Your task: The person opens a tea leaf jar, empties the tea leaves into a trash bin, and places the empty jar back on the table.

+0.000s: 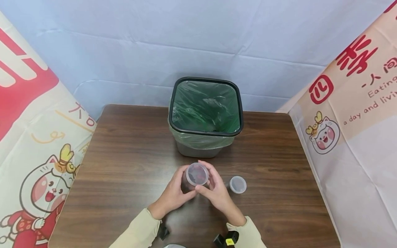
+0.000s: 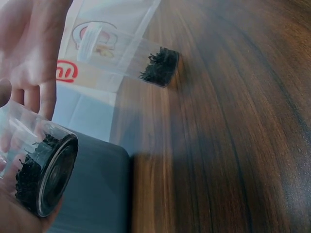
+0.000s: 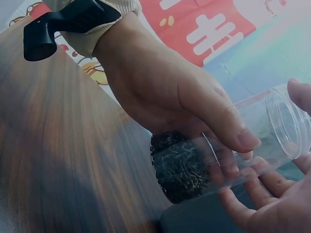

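Between both hands is a clear plastic jar (image 1: pixel 197 174) with a translucent lid. Dark dried shreds lie at its base (image 3: pixel 180 167), and it tilts in both wrist views. My left hand (image 1: pixel 174 193) grips the jar's body from the left, thumb along the near side. On the other side, my right hand (image 1: pixel 217 193) curls its fingers and thumb about the lid end (image 3: pixel 286 121). A second, similar jar (image 1: pixel 238 185) stands upright on the table to the right of my right hand; the left wrist view shows dark shreds in its bottom too.
A grey bin (image 1: pixel 198 151) with a black rim and a clear liner bag stands on the wooden table (image 1: pixel 130 165), just beyond the hands. A pale object (image 1: pixel 174 246) shows at the near edge. Printed cloths hang at both sides, a plain pale one behind.
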Available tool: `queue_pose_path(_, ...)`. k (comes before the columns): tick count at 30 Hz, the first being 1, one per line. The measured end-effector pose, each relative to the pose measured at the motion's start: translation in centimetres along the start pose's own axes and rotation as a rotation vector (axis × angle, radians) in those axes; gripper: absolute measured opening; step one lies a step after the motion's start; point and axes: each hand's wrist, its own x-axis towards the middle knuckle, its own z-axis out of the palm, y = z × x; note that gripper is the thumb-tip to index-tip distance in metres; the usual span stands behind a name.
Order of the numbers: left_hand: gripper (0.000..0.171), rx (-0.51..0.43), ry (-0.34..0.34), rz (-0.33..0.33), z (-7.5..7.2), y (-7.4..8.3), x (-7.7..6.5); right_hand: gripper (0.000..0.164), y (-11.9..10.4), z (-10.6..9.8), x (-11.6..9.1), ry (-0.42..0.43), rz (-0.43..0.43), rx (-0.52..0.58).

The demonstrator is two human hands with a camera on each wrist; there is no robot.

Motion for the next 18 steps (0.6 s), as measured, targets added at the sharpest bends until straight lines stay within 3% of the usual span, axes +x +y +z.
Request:
queue_pose_path(8, 0.074, -0.016, -0.009, -0.008, -0.1, 0.09, 0.04, 0.067, 0.07, -0.17, 0.09, -0.025, 0.002, 0.015)
queue_pose_path(18, 0.073, 0.01, -0.019, 0.001, -0.25, -0.16, 0.1, 0.085, 0.38, 0.34, 0.21, 0.018, -0.012, -0.002)
